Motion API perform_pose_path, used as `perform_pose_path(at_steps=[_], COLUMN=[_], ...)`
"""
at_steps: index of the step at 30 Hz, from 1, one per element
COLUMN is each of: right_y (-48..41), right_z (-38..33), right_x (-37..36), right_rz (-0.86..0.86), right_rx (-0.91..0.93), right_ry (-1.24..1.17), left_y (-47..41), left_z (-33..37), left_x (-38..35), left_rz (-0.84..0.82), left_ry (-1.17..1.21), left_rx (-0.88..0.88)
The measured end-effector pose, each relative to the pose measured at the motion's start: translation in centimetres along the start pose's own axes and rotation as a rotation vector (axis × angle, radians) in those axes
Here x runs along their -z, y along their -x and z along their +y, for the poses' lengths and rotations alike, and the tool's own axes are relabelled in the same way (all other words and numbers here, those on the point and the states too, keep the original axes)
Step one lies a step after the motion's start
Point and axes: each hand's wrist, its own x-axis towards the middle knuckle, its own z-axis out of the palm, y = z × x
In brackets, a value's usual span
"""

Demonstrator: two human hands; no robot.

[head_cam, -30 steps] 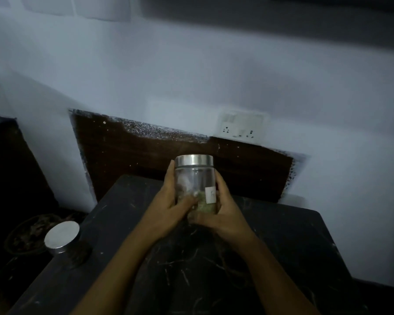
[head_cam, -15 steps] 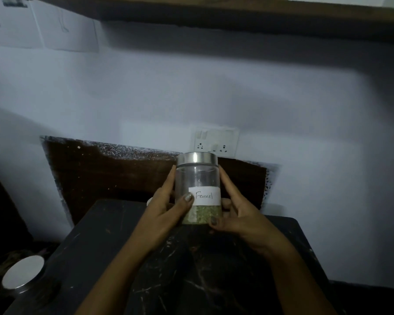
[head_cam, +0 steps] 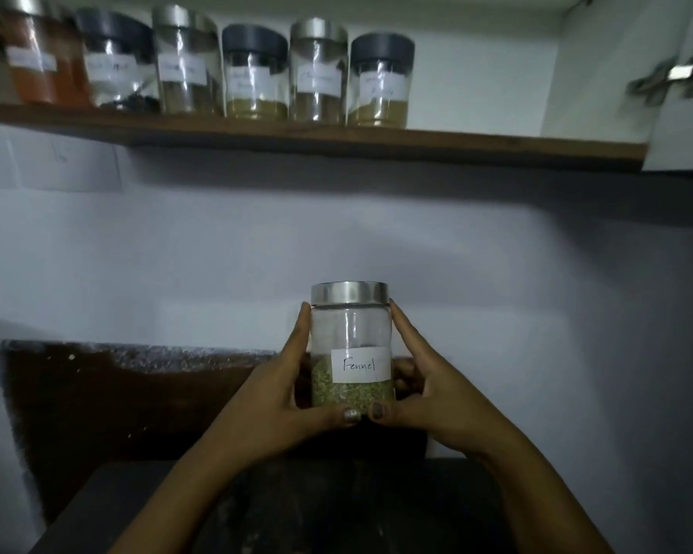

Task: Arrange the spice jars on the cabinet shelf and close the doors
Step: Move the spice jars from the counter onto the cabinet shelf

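Got the fennel jar (head_cam: 351,349) clamped between my left hand (head_cam: 281,397) and right hand (head_cam: 429,389), well below the shelf (head_cam: 497,147); open spot right of six jars (head_cam: 253,72).

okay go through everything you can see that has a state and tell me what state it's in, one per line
Fennel jar: lid on, upright, held off the counter, roughly a third full.
Left hand: gripping the fennel jar's left side.
Right hand: gripping its right side.
Shelf jars: six, upright, lidded, in a row on the shelf.
Cabinet door: open, hinge showing.
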Motion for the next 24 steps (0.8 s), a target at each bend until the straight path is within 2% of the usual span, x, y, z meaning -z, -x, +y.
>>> perform_pose_path(at_steps=[7, 14, 18, 24], right_y=[-3.5, -7.0, -8.9, -11.6], right_z=[-4.2, -8.8, -10.8, -11.5], right_x=[6.2, 13.5, 17.0, 20.5], right_rz=[0.16, 0.32, 0.345, 0.424], right_rx=[0.133, 0.3, 0.369, 0.428], right_ry=[0.145, 0.305, 0.278, 0.3], left_y=[-7.9, -16.7, -21.3, -26.3], left_z=[4.0, 7.9, 10.0, 11.7], left_x=[0.4, 0.4, 0.6, 0.1], left_rz=[0.094, 0.147, 0.185, 0.24], left_ry=[-0.028, -0.017, -0.012, -0.043], left_rx=[-0.087, -0.302, -0.412, -0.478])
